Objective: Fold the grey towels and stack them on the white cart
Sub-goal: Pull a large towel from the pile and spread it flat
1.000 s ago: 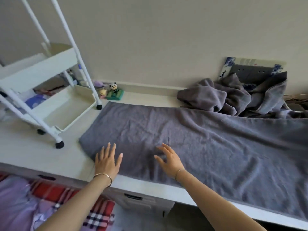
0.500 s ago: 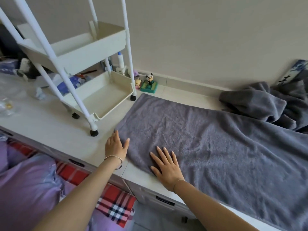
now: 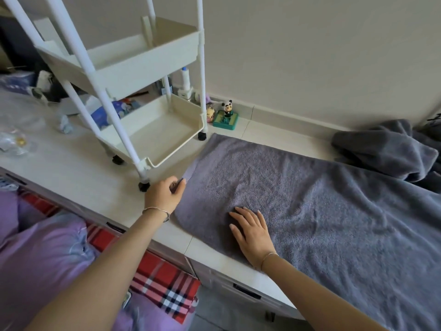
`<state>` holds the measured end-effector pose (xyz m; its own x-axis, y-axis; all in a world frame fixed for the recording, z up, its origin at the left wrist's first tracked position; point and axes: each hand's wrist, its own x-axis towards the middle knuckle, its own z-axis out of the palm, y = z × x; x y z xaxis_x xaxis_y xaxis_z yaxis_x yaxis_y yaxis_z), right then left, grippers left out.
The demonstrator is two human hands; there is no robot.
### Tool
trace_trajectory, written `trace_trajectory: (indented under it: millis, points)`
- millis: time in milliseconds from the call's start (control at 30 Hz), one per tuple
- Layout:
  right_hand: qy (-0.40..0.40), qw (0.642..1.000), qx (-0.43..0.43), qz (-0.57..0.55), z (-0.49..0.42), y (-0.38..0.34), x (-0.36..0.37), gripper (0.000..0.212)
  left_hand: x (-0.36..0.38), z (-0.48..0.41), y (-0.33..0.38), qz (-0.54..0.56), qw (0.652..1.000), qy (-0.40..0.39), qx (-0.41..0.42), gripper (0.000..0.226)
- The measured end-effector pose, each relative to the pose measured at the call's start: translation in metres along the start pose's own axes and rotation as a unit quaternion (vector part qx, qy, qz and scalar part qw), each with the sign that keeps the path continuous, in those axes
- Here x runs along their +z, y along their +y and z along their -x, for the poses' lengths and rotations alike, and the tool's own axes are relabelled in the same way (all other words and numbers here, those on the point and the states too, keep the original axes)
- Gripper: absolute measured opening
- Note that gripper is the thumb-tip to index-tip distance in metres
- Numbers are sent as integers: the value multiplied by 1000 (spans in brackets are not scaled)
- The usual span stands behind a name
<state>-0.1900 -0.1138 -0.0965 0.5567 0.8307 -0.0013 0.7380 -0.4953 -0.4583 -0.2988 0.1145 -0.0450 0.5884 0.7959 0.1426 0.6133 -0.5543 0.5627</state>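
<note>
A large grey towel [image 3: 322, 206] lies spread flat on the white counter [image 3: 78, 173]. My left hand [image 3: 164, 194] pinches the towel's left edge, lifting a small flap near the cart's front wheel. My right hand [image 3: 253, 231] rests flat, fingers apart, on the towel near its front left corner. The white cart [image 3: 133, 68] stands on the counter to the left of the towel, its two visible trays bare. More grey towels [image 3: 384, 151] lie crumpled at the back right.
A panda figurine on a green base [image 3: 226, 115] and small bottles stand by the wall behind the cart. Clutter and plastic wrap sit at the far left. Purple and red plaid bedding [image 3: 71, 259] lies below the counter's front edge.
My left hand has slid up the towel's left edge and closed on it. My right hand stays pressed on the towel. The view has shifted further left.
</note>
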Motion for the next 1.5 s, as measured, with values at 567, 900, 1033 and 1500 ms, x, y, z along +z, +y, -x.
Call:
trace_trajectory:
  millis: [567,900,1033,1500]
  points:
    - [25,992,91,82,2,19,-1,70,63,36,17,-213,954,-196,75,84]
    - [-15,996,59,72,7,22,-17,80,66,35,46,-238,953,-186,-2,76]
    - [23,992,111,52,34,63,-51,92,89,54,102,-190,958,-200,84,92]
    - [95,920,373,72,247,249,-209,58,191,180,337,-142,881,-334,303,65]
